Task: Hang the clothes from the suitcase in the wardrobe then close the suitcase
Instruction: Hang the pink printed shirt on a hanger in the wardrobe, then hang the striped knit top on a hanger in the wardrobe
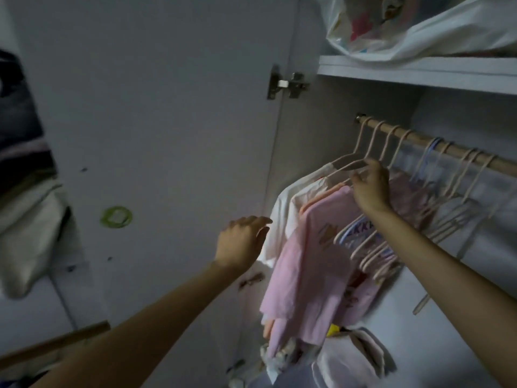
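The right hand (370,189) reaches up, fingers pinching a hanger (349,163) on the wardrobe rail (419,137) (pink shirt (316,247) hanging below). The left hand (240,242) hovers beside the clothes, fingers loosely spread.

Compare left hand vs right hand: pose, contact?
The right hand is raised near the rod, its fingers pinching a hanger; the left hand sits lower, by the wardrobe door. The left hand holds nothing, fingers loosely curled toward the white shirt; whether it touches the shirt is unclear. Both reach forward into the wardrobe.
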